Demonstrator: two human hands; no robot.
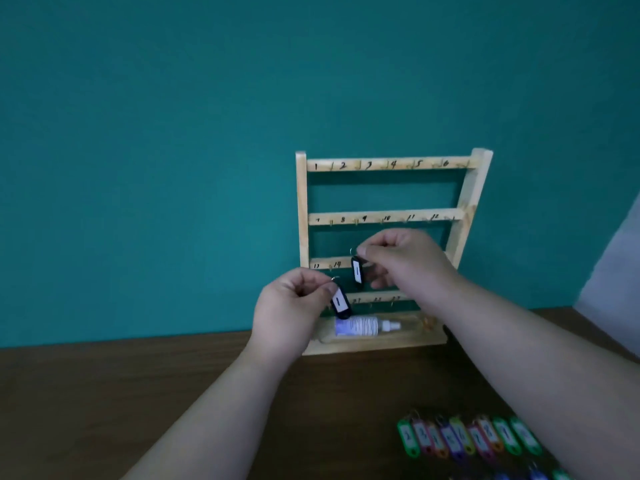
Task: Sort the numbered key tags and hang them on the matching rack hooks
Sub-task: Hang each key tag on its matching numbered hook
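Two oblong black plastic tags marked 1: the left hand (291,306) pinches the lower tag (340,303) by its ring, the right hand (405,261) the upper tag (357,271), before one wooden rack (474,188).

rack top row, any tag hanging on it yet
No, every hook on the top row of the rack is bare; the left hand pinches the lower black tag, the right hand the upper black tag.

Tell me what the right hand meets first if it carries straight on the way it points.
Probably the wooden rack, near its rail marked 14; the right hand pinches a black tag. Depth is unclear.
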